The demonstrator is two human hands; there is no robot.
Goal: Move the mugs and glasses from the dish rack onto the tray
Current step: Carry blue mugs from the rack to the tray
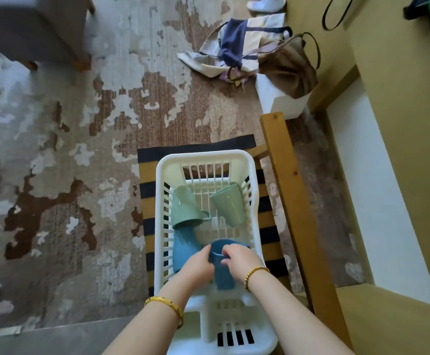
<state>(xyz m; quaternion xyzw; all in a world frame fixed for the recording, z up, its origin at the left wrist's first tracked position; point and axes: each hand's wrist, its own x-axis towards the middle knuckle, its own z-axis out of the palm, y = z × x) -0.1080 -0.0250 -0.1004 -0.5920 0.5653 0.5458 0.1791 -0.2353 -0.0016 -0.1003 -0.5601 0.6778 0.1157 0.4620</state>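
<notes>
Blue mug sits upright in the white dish rack, caught between both hands. I see the left hand curled against its left side, the right hand wrapped over the rim and right side; both grip it. Just left of the left hand, a blue glass lies tipped against the rack wall. Beyond the hands: a green mug upside down, tilted, and a green glass leaning to its right. Rack rests on a striped cloth. Wooden chair frame right of the right hand. Bags on the carpet well beyond.
</notes>
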